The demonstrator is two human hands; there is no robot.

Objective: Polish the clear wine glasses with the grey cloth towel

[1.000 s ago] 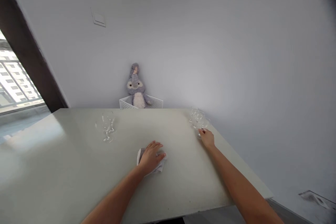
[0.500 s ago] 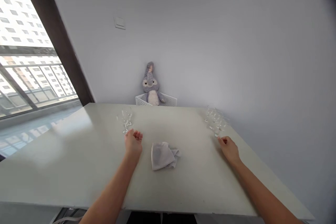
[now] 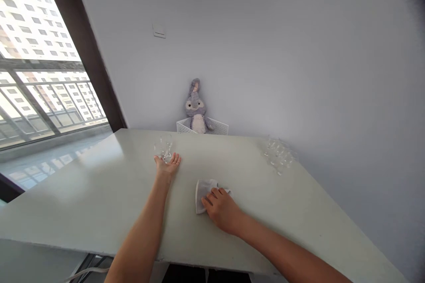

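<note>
My left hand (image 3: 167,166) is open, thumb and fingers spread, right by a small group of clear stemmed glasses (image 3: 163,146) at the back left of the table. Whether it touches a glass is hard to tell. On a crumpled light grey cloth (image 3: 202,190) near the middle lies my right hand (image 3: 222,208), its fingers bent over the fabric and gripping it. The hand hides part of the cloth. At the back right, several more clear stemmed glasses (image 3: 278,152) stand close together, away from both hands.
The pale table (image 3: 259,239) reaches to the wall (image 3: 282,53). Behind its far edge, a grey plush toy (image 3: 198,108) sits in a white perforated basket (image 3: 219,128). A window with a railing (image 3: 73,97) is on the left.
My right hand has left the right-hand glasses and come left and nearer, onto the cloth. My left hand has opened from curled fingers and moved slightly toward the left-hand glasses.
</note>
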